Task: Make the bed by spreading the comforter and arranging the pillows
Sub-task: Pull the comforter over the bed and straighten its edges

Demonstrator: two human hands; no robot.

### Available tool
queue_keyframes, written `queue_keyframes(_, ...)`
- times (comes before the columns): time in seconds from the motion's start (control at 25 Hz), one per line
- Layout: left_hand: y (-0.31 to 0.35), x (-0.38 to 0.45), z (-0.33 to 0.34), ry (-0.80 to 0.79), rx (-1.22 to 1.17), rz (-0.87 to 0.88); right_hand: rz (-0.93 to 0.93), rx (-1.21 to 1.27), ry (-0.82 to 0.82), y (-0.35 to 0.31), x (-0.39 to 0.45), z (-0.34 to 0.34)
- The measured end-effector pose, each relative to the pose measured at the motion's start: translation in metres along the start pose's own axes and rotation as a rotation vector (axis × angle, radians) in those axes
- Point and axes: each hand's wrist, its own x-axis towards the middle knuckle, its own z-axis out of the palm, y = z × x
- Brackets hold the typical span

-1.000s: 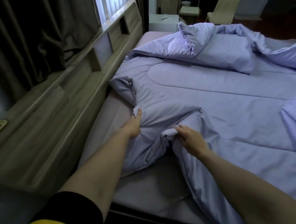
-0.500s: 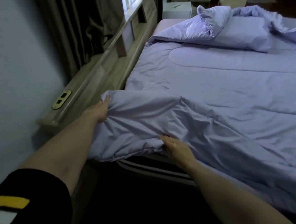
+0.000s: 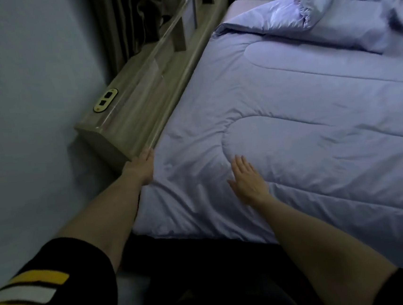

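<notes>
Pressing flat (fingers straight), both hands' grips (image 3: pixel 141 168) (image 3: pixel 247 180) lie open near the comforter (image 3: pixel 290 109) edge.

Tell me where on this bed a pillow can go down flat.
Flat comforter lies free between the headboard and right hand, stretching rightward. Crowded: the far corner, where the bunched fold piles up. Left hand covers the near edge.
</notes>
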Motion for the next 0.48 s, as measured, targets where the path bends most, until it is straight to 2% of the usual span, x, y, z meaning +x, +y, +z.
queue_keyframes(0.2, 0.033, 0.005, -0.016, -0.021, 0.069, 0.117, 0.137, -0.023, -0.086, 0.026, 0.000, -0.022)
queue_keyframes(0.48, 0.158, 0.011, -0.064, 0.049, 0.192, 0.362, 0.315, -0.051, -0.006, 0.101, -0.022, -0.073)
